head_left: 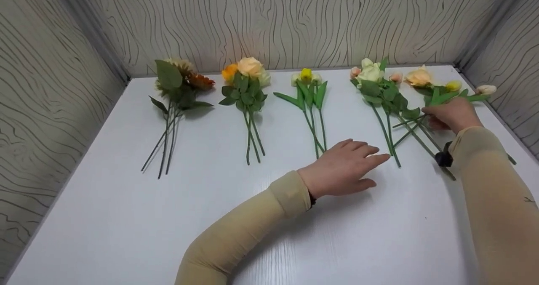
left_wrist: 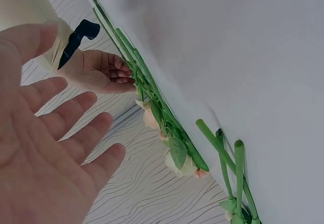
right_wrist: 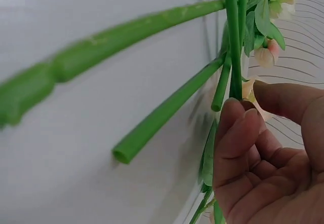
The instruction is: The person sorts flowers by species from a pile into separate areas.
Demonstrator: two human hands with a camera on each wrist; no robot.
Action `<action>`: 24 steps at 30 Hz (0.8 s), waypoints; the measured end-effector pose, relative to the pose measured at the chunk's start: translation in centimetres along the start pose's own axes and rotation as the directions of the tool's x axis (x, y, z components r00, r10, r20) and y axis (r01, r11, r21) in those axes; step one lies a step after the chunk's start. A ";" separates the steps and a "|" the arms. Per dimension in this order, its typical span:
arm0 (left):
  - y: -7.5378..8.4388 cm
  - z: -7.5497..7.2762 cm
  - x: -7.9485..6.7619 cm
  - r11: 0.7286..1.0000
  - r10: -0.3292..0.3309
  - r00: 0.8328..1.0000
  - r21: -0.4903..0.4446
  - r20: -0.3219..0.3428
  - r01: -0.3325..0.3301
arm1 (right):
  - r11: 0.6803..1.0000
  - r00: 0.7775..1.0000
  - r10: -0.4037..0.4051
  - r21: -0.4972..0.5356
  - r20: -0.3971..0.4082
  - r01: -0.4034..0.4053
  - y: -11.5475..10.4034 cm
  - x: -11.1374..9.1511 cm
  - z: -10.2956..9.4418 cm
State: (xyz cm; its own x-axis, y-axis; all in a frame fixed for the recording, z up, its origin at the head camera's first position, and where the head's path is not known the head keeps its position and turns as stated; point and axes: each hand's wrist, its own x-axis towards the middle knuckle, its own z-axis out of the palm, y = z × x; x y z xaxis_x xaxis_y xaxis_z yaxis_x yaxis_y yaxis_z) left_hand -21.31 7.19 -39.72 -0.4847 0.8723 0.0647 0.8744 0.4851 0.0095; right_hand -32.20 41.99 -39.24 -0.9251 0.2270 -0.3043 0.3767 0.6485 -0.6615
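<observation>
My right hand [head_left: 454, 114] is at the far right among crossed flower stems, its fingertips pinching a green flower stem [right_wrist: 234, 46]. Around it lie a peach rose [head_left: 420, 77], a yellow tulip [head_left: 453, 86] and a white tulip [head_left: 486, 89]. Which bloom belongs to the pinched stem I cannot tell. Just left of that hand rests a bunch with a pale cream rose [head_left: 371, 73] and pink buds. My left hand [head_left: 343, 169] hovers palm down over the table with fingers spread, holding nothing. It is near the stem ends of a tulip bunch [head_left: 309, 92].
On the white table [head_left: 126, 226], a bunch with orange and peach roses [head_left: 249, 68] lies left of the tulips. A bunch with rust-coloured flowers [head_left: 200, 81] and a broad leaf lies farther left. Wood-patterned panels [head_left: 278, 24] stand along the back and both sides.
</observation>
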 end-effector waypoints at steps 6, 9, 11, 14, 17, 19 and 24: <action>-0.1 0.3 -0.1 1.000 -0.014 1.000 -0.008 0.010 0.014 | 0.999 0.998 0.025 0.024 0.066 -0.027 0.1 0.3 -0.1; -0.3 0.3 -0.1 0.999 -0.017 1.000 -0.035 0.019 0.018 | 0.993 0.993 0.054 0.103 0.101 -0.065 0.2 0.2 -0.3; -0.5 0.2 -0.2 0.999 -0.018 1.000 -0.050 0.018 0.018 | 0.984 0.992 0.069 0.157 0.101 -0.084 0.3 0.1 -0.6; -0.8 0.2 -0.4 0.997 -0.026 1.000 -0.069 0.007 0.026 | 0.964 0.993 0.086 0.244 0.078 -0.103 0.4 -0.2 -1.1; -1.3 0.3 -0.6 0.994 -0.046 0.999 -0.100 -0.017 0.044 | 0.935 0.997 0.066 0.346 0.048 -0.079 0.4 -0.5 -1.4; -1.7 0.3 -0.8 0.988 -0.070 0.997 -0.139 -0.037 0.064 | 0.915 0.998 0.046 0.400 0.034 -0.055 0.2 -0.7 -1.3; -2.8 0.1 -1.6 0.917 -0.204 0.976 -0.364 -0.074 0.164 | 0.880 0.997 -0.068 0.473 0.021 0.050 -1.6 -1.7 0.5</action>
State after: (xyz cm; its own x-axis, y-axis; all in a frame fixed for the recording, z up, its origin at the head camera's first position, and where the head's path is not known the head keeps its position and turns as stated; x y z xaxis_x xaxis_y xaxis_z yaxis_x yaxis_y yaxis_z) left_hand -23.03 4.44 -39.95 -0.6500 0.7480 0.1346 0.7304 0.5659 0.3823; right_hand -31.21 40.24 -38.02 -0.9474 0.1669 -0.2730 0.3074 0.2380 -0.9213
